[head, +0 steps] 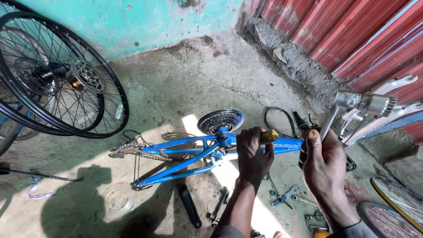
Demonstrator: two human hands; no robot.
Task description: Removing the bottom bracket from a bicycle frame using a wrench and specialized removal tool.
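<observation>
A blue bicycle frame lies on the concrete floor, with a chainring at its bottom bracket and a chain at the rear. My left hand is closed around a yellowish wooden handle held over the frame. My right hand grips the lower end of a silver crank arm that rises to the upper right.
Two black spoked wheels lean against the turquoise wall at left. Wrenches, a black crank arm and small parts lie on the floor near my arms. Another wheel sits at lower right; a red corrugated wall stands behind.
</observation>
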